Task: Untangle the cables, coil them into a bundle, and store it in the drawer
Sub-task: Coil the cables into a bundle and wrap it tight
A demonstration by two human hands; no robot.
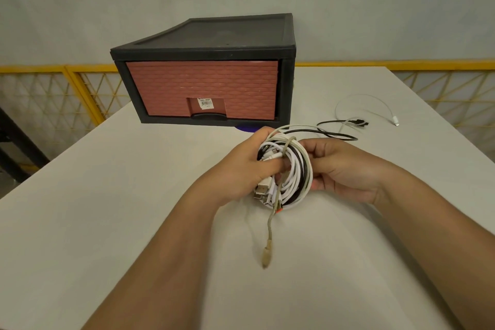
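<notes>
Cable bundle [294, 174] gripped by left hand [246, 166] and right hand [345, 169]; drawer [203, 83] seemingly closed.

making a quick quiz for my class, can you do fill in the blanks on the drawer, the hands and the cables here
1. The brick-patterned drawer in its black frame is ___.
2. The left hand and right hand both grip the coiled cable bundle, and a beige plug hangs ___ it.
3. A loose white cable lies on the table to the ___ of the drawer.

Missing words: closed; below; right
</notes>
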